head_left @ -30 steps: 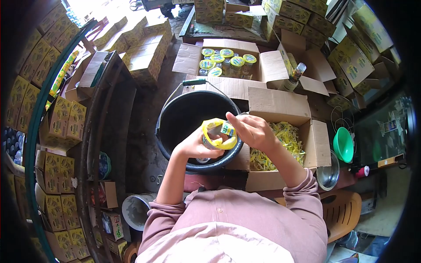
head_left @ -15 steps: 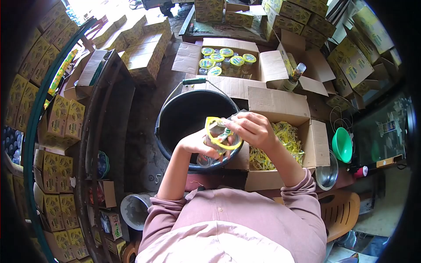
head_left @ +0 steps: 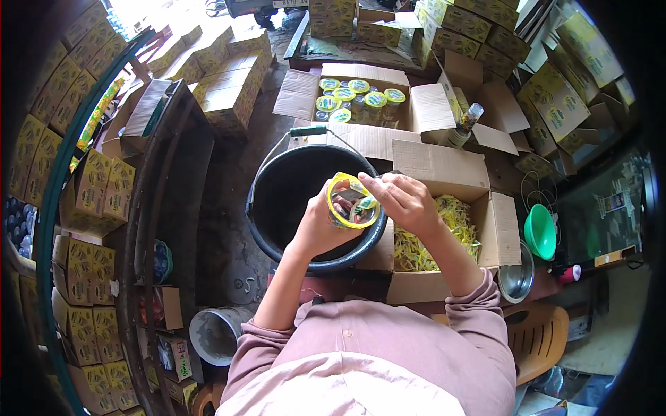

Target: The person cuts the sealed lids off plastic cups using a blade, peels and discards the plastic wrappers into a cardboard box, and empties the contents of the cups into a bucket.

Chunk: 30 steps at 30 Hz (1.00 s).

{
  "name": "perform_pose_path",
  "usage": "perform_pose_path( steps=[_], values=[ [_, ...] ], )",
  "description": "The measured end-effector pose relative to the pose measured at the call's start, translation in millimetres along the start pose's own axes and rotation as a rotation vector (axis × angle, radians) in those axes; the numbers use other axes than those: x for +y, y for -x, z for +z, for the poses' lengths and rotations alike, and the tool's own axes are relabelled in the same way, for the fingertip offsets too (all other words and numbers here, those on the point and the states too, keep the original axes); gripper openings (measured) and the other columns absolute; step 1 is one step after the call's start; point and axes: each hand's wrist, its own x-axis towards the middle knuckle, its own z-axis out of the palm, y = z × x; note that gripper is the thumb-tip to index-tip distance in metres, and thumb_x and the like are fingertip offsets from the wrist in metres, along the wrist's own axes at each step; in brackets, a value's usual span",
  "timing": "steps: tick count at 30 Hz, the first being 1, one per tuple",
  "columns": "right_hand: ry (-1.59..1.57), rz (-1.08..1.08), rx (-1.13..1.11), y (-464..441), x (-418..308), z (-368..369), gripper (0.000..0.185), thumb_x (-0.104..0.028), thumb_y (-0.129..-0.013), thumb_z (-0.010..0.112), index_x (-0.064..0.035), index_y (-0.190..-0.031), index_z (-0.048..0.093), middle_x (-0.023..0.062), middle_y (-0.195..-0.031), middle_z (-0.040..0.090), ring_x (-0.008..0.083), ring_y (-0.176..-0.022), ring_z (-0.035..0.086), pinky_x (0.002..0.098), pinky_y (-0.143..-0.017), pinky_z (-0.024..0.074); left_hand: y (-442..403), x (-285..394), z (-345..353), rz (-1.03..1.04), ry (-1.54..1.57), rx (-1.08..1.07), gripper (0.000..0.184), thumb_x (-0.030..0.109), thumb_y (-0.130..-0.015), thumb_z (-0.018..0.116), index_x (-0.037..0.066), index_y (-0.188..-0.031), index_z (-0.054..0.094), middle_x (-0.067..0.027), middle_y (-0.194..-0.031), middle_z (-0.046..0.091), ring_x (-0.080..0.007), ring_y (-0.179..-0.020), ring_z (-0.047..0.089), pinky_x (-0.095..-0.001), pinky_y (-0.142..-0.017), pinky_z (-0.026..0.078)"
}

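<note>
My left hand (head_left: pixel 322 225) is wrapped round a clear plastic cup (head_left: pixel 354 202) with a yellow rim, tilted so that its inside shows. My right hand (head_left: pixel 408 202) is pinched at the cup's right edge, near a yellow and green strip of film; a small dark thing shows at its fingers, too small to name. Both hands are over the right side of a black bucket (head_left: pixel 277 187) with a green handle. To the right, an open carton (head_left: pixel 437 170) holds a heap of yellow strips (head_left: pixel 444 232).
Behind the bucket, an open carton (head_left: pixel 374 139) holds several yellow-lidded cups (head_left: pixel 358 87). A bottle (head_left: pixel 461 128) stands right of it. A green bowl (head_left: pixel 540 232) and metal bowl (head_left: pixel 517 274) are at the right. A grey bucket (head_left: pixel 215 338) stands lower left, beside dark shelving (head_left: pixel 163 173).
The cup has tipped, and its opening faces up more now. The film across its mouth has been pulled aside to the right edge. My left hand has turned round the cup.
</note>
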Motion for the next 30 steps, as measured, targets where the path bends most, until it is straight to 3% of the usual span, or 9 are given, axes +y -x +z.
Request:
perform_pose_path(
  steps=[5, 9, 15, 18, 24, 28, 30],
  values=[
    [-0.014, -0.024, 0.019, 3.1, -0.4, -0.4, 0.053, -0.007, -0.065, 0.062, -0.0029, -0.117, 0.054, -0.0015, -0.065, 0.051, 0.0108, -0.066, 0.057, 0.0252, -0.061, 0.0512, 3.1, -5.1, -5.2, -0.067, 0.122, -0.152, 0.065, 0.013, -0.055, 0.076, -0.001, -0.111, 0.046, -0.0083, -0.091, 0.059, -0.0150, -0.085, 0.059, -0.0283, -0.080, 0.046],
    [-0.021, -0.028, 0.031, 6.4, -1.9, -1.1, 0.053, -0.007, -0.064, 0.064, -0.0031, -0.116, 0.055, -0.0014, -0.066, 0.052, 0.0102, -0.067, 0.057, 0.0247, -0.059, 0.0506, 4.2, -2.8, -5.2, 0.017, 0.243, -0.208, 0.063, 0.011, -0.058, 0.073, -0.003, -0.113, 0.044, -0.0044, -0.083, 0.056, -0.0063, -0.074, 0.052, -0.0229, -0.072, 0.046],
    [-0.019, -0.046, 0.061, 9.2, -2.0, -1.9, 0.050, -0.007, -0.064, 0.064, -0.0031, -0.114, 0.056, -0.0012, -0.067, 0.052, 0.0104, -0.067, 0.057, 0.0243, -0.057, 0.0495, 3.6, -5.7, -10.9, 0.002, 0.362, -0.283, 0.066, 0.011, -0.059, 0.072, -0.002, -0.116, 0.041, -0.0034, -0.089, 0.055, -0.0062, -0.076, 0.051, -0.0213, -0.072, 0.045],
    [-0.031, -0.039, 0.086, 7.7, -0.6, 0.0, 0.049, -0.006, -0.065, 0.063, -0.0032, -0.113, 0.057, -0.0010, -0.067, 0.052, 0.0107, -0.067, 0.058, 0.0242, -0.056, 0.0491, 6.1, -6.6, -7.7, -0.105, 0.528, -0.421, 0.066, 0.010, -0.060, 0.072, 0.001, -0.118, 0.042, -0.0033, -0.102, 0.051, -0.0082, -0.092, 0.048, -0.0244, -0.083, 0.041],
    [-0.060, -0.043, 0.088, 10.8, 1.5, -1.0, 0.043, -0.008, -0.065, 0.064, -0.0053, -0.107, 0.060, 0.0005, -0.071, 0.054, 0.0124, -0.068, 0.058, 0.0246, -0.057, 0.0497, 2.0, -3.8, -11.3, -0.144, 0.539, -0.493, 0.065, 0.012, -0.060, 0.073, 0.003, -0.117, 0.043, -0.0025, -0.098, 0.053, -0.0091, -0.092, 0.048, -0.0249, -0.083, 0.041],
    [-0.013, -0.083, 0.033, 12.2, 2.6, -7.6, 0.033, -0.010, -0.063, 0.064, -0.0061, -0.096, 0.062, 0.0028, -0.076, 0.055, 0.0141, -0.070, 0.058, 0.0261, -0.060, 0.0506, -3.2, 0.8, -12.8, -0.105, 0.540, -0.417, 0.055, 0.014, -0.059, 0.074, 0.003, -0.106, 0.048, -0.0018, -0.089, 0.054, -0.0086, -0.082, 0.049, -0.0231, -0.076, 0.041],
    [-0.026, -0.054, 0.001, 16.9, 5.2, -11.6, 0.030, -0.009, -0.062, 0.064, -0.0059, -0.092, 0.062, 0.0036, -0.078, 0.055, 0.0156, -0.072, 0.058, 0.0273, -0.062, 0.0513, -5.5, -9.8, -16.1, -0.122, 0.466, -0.499, 0.065, 0.015, -0.056, 0.077, 0.004, -0.112, 0.046, -0.0035, -0.100, 0.051, -0.0116, -0.092, 0.048, -0.0265, -0.084, 0.038]
  ],
)
